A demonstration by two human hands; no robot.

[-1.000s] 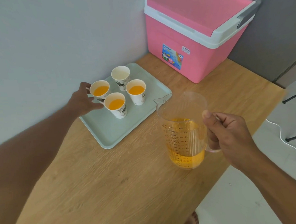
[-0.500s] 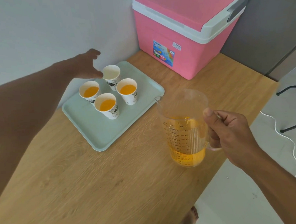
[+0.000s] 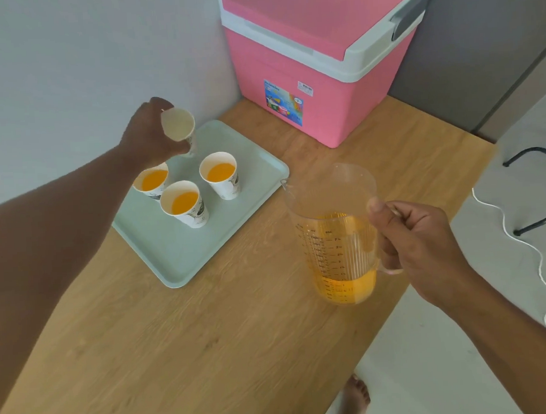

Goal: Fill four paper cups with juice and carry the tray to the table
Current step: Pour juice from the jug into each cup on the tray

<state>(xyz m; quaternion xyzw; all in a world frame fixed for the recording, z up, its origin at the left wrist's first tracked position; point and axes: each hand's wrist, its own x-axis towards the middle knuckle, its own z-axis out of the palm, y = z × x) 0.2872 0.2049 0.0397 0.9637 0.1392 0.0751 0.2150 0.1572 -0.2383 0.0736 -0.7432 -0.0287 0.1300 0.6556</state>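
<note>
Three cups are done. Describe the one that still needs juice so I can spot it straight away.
Start at the pink cooler in the corner, then drop to the pale green tray in front of it. Above its far edge, the left hand holds the empty cup: its inside is plain white, while the three cups standing on the tray show orange juice.
</note>
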